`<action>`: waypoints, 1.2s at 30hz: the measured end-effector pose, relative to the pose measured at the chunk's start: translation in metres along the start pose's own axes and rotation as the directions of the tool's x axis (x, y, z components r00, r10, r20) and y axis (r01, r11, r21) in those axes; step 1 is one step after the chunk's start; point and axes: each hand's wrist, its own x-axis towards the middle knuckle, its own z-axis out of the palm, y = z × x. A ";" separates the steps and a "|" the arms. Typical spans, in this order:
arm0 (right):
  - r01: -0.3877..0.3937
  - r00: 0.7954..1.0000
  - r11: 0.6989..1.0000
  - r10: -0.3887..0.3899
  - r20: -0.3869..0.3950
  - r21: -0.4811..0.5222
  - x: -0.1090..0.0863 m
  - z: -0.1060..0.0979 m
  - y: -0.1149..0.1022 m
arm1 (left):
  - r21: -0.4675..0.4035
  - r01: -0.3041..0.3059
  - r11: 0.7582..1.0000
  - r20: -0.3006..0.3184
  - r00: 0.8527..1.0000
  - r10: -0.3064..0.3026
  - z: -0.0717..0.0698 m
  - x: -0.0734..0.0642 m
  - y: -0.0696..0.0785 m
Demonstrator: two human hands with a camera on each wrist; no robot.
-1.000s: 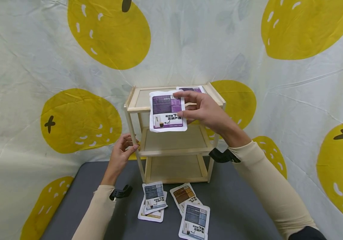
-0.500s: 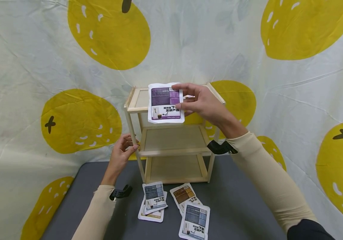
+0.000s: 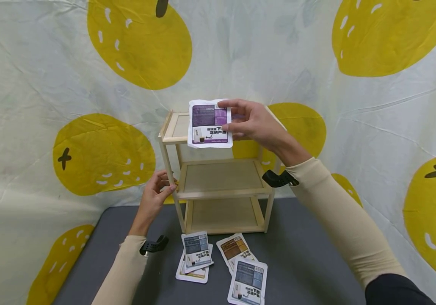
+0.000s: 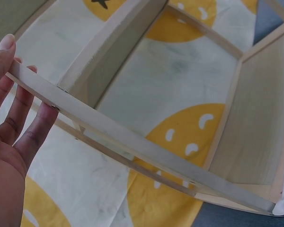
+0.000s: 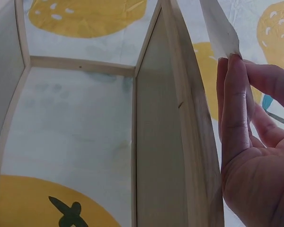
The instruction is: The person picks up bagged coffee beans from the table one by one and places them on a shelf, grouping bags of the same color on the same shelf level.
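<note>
My right hand pinches a white-edged flat packet with a purple label, holding it upright by its right edge. It overlaps the front of the top tier of a three-tier wooden shelf. From the right wrist view, the packet shows edge-on between thumb and fingers, beside the top tier's edge. My left hand grips the shelf's front left post, thumb on one side and fingers on the other. Right of the packet, my right hand hides much of the top tier.
On the grey table, a blue-labelled packet overlaps another packet at the shelf's foot. To their right, a second blue-labelled packet overlaps a brown-labelled packet. A fabric backdrop with yellow fruit prints hangs close behind.
My right hand has raised the purple-labelled packet and shifted it slightly left, up to the top tier. My left hand stays on the post.
</note>
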 end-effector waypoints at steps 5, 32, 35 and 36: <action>0.004 1.000 1.000 -0.004 0.001 -0.016 0.006 -0.002 -0.004 | 0.002 0.003 1.000 -0.002 1.000 -0.003 0.000 0.000 0.000; -0.088 0.996 0.992 0.088 -0.010 -0.087 0.040 -0.009 -0.010 | 0.016 0.016 1.000 -0.003 1.000 -0.016 -0.002 -0.001 0.001; -0.096 0.995 0.991 0.095 -0.019 -0.089 0.044 -0.009 -0.009 | 0.019 0.022 1.000 -0.010 1.000 -0.022 -0.001 -0.001 0.001; -0.099 0.995 0.991 0.098 -0.025 -0.088 0.045 -0.008 -0.008 | 0.021 0.025 0.999 -0.013 1.000 -0.024 -0.001 0.000 0.001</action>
